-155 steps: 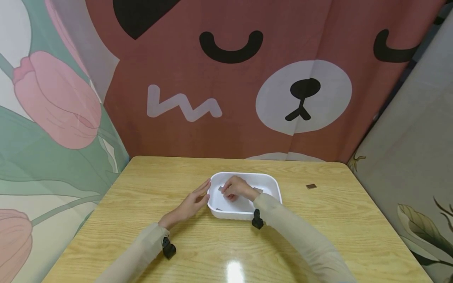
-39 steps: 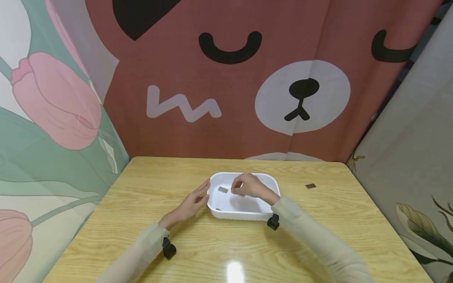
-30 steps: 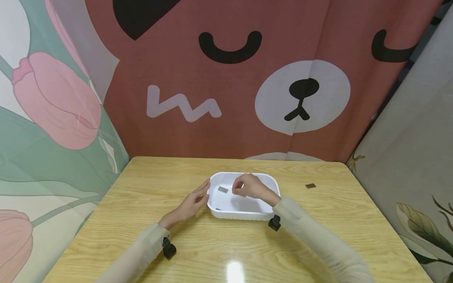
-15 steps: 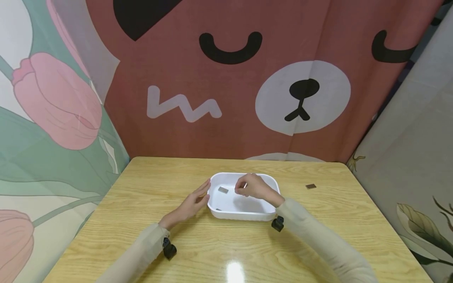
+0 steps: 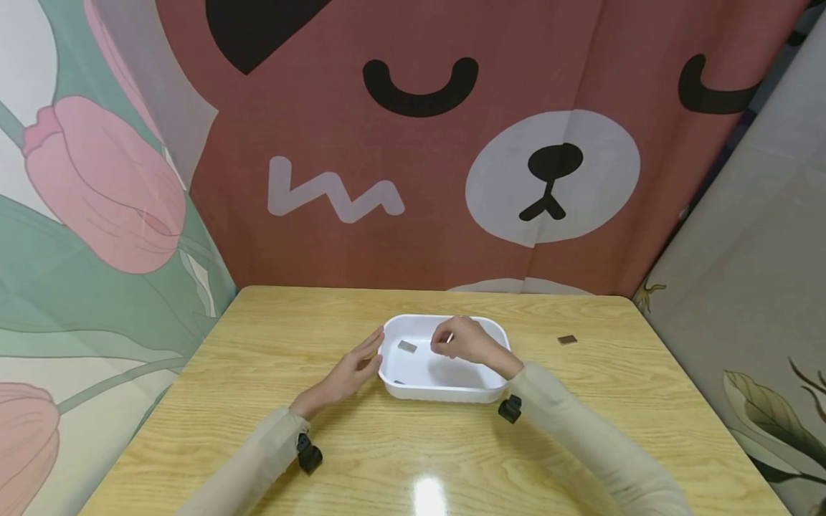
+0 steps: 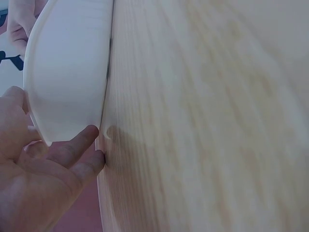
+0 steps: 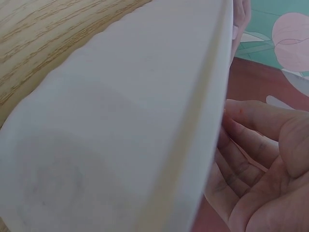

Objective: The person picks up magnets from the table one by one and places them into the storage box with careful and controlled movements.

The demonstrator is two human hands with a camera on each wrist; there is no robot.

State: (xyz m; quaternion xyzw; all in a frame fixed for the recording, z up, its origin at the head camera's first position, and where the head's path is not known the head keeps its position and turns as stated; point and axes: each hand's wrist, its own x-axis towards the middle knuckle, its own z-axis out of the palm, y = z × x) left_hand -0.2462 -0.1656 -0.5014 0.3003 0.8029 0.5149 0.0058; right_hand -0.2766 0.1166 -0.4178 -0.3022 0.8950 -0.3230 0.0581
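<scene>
A white rectangular tray (image 5: pixel 445 393) stands on the wooden table. My left hand (image 5: pixel 345 373) lies with extended fingers along the tray's left side; in the left wrist view its fingertips (image 6: pixel 89 133) are right at the tray wall. My right hand (image 5: pixel 467 340) is over the tray's inside, thumb and index finger bent together toward their tips. Those tips are hidden behind the tray rim in the right wrist view, so I cannot tell if they pinch something. A small flat grey piece (image 5: pixel 407 346) lies on the tray floor left of the right hand; another dark sliver (image 5: pixel 399 382) shows at the front-left inner wall.
A small dark brown flat piece (image 5: pixel 567 340) lies on the wooden table (image 5: pixel 361 459), right of the tray. A brown bear-print curtain (image 5: pixel 323 251) hangs behind the table, with patterned cloths at both sides.
Over the last seconds my right hand has lifted off the tray's left part and drifted right, uncovering the grey piece. The piece seen earlier at the tray's right no longer shows. My left hand stays put.
</scene>
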